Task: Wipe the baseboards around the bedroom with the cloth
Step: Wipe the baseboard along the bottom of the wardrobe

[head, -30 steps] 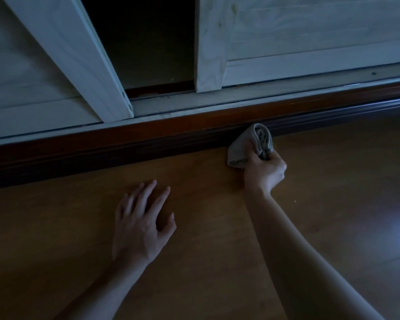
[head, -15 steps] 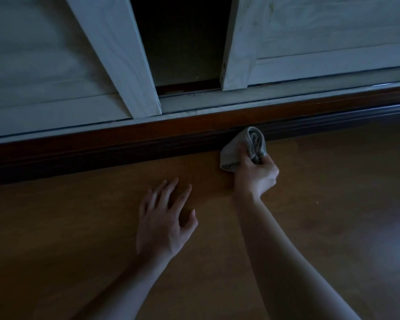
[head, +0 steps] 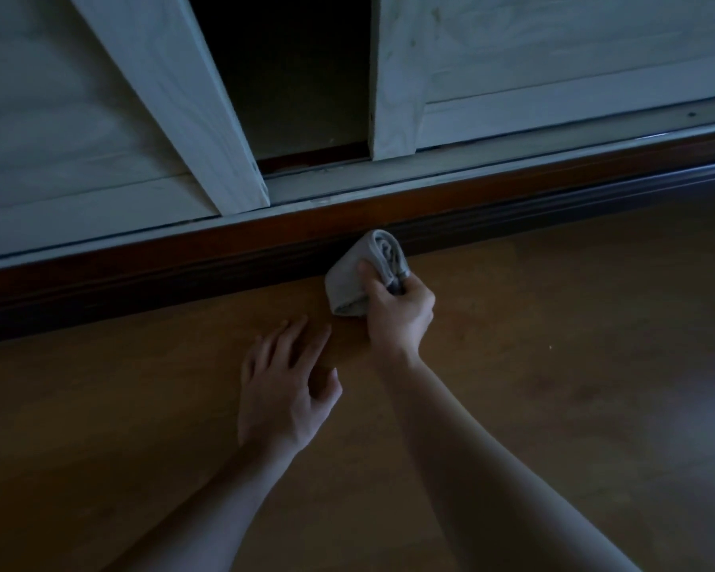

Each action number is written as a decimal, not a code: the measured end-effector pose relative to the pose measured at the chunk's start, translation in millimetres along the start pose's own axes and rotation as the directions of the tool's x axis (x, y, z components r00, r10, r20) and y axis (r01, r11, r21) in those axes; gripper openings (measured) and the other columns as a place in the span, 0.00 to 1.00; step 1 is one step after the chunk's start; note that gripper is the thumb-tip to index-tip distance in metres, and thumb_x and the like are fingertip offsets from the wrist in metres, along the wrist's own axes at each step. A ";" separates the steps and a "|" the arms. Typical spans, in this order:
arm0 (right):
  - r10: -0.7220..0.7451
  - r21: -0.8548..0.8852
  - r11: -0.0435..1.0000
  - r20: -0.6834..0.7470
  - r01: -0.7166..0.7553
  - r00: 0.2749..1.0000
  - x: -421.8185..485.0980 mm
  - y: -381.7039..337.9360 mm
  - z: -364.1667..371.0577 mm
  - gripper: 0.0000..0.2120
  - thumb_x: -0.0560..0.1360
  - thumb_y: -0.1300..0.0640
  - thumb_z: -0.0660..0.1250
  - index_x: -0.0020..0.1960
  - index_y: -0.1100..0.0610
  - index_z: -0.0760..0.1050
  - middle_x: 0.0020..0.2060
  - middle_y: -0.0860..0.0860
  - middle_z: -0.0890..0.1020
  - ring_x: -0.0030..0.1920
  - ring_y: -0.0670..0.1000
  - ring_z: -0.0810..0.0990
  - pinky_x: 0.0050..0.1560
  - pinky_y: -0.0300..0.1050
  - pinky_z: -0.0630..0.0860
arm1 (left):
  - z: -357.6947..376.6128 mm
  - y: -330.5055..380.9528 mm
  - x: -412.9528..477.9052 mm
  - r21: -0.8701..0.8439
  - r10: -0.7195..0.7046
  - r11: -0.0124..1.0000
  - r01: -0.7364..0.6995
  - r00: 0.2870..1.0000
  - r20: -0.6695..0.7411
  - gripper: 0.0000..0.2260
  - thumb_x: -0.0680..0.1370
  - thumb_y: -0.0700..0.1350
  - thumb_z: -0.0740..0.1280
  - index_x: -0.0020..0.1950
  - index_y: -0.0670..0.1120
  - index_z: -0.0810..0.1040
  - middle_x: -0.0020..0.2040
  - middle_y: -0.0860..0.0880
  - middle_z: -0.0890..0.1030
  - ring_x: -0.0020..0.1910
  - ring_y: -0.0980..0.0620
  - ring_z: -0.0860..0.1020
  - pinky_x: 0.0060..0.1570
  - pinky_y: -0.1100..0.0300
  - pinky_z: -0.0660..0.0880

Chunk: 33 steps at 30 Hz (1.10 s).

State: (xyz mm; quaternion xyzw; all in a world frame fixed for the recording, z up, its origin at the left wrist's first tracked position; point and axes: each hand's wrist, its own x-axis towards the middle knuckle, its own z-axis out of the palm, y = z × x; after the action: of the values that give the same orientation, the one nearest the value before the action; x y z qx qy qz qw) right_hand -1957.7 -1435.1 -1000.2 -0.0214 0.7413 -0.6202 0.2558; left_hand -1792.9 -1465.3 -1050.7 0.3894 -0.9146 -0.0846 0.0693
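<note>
Dim wood floor (head: 554,386) meets a dark reddish baseboard (head: 182,266) under pale sliding wardrobe doors (head: 554,47), parted with a black gap. My right hand (head: 397,311) clenches a grey rolled cloth (head: 362,270), its far end touching the baseboard, long axis running from hand to board. Left hand (head: 283,390) lies flat, fingers spread, on the floor nearby, nothing blocking.

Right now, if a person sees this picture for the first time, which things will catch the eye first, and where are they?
The eye falls first on the grey cloth, rolled in the right hand and pressed to the dark baseboard near the middle of the view. Just below and to its left, the left hand lies flat, open, on the wooden floor. Above, a black gap opens between two pale sliding doors.
</note>
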 end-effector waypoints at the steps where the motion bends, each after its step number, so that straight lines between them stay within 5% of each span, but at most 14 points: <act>1: -0.034 -0.013 0.999 0.000 0.034 0.999 5.9 -3.6 -10.2 0.08 0.75 0.49 0.74 0.50 0.52 0.82 0.41 0.45 0.84 0.43 0.41 0.82 0.37 0.30 0.77 | -0.4 4.1 0.4 0.000 -0.019 1.000 0.019 1.000 0.006 0.26 0.77 0.60 0.59 0.73 0.53 0.74 0.74 0.47 0.71 0.74 0.44 0.66 0.73 0.41 0.62; 11: -0.329 -0.244 0.908 0.091 0.341 0.940 69.8 -25.6 -78.6 0.13 0.73 0.48 0.76 0.54 0.53 0.82 0.45 0.44 0.84 0.46 0.40 0.81 0.40 0.27 0.74 | 18.1 113.5 28.9 -0.149 0.098 0.985 -0.083 0.990 0.097 0.28 0.80 0.64 0.56 0.80 0.57 0.64 0.81 0.52 0.61 0.80 0.51 0.58 0.78 0.49 0.49; 17: -0.306 -0.289 0.915 -0.039 0.283 0.951 112.2 -36.3 -128.8 0.10 0.73 0.47 0.76 0.48 0.50 0.79 0.41 0.42 0.81 0.42 0.39 0.79 0.36 0.23 0.70 | 25.3 130.9 34.8 -0.002 0.022 1.000 -0.022 0.989 0.144 0.28 0.81 0.66 0.51 0.80 0.61 0.60 0.82 0.54 0.57 0.81 0.51 0.54 0.79 0.47 0.48; 25: -0.293 -0.326 0.892 0.109 0.312 0.950 126.6 -39.4 -139.7 0.13 0.73 0.46 0.76 0.45 0.52 0.77 0.41 0.46 0.81 0.41 0.38 0.77 0.35 0.24 0.68 | 23.7 134.0 35.6 0.000 0.009 1.000 -0.009 0.989 0.148 0.28 0.80 0.64 0.55 0.79 0.58 0.66 0.81 0.52 0.61 0.79 0.48 0.59 0.77 0.44 0.52; 33: -0.244 -0.354 0.904 0.035 0.240 0.969 144.1 -48.7 -162.0 0.12 0.73 0.48 0.76 0.44 0.52 0.75 0.40 0.45 0.80 0.40 0.40 0.77 0.35 0.27 0.70 | 20.8 134.5 37.9 0.007 -0.003 1.000 0.002 0.982 0.186 0.28 0.79 0.64 0.56 0.79 0.59 0.65 0.81 0.52 0.61 0.80 0.49 0.59 0.78 0.44 0.52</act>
State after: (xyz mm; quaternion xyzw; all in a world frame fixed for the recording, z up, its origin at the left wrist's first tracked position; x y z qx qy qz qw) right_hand -2162.4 -1349.4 -989.5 -0.1560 0.8340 -0.5030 0.1648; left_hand -1917.1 -1398.8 -1040.6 0.3810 -0.9169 -0.1174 -0.0181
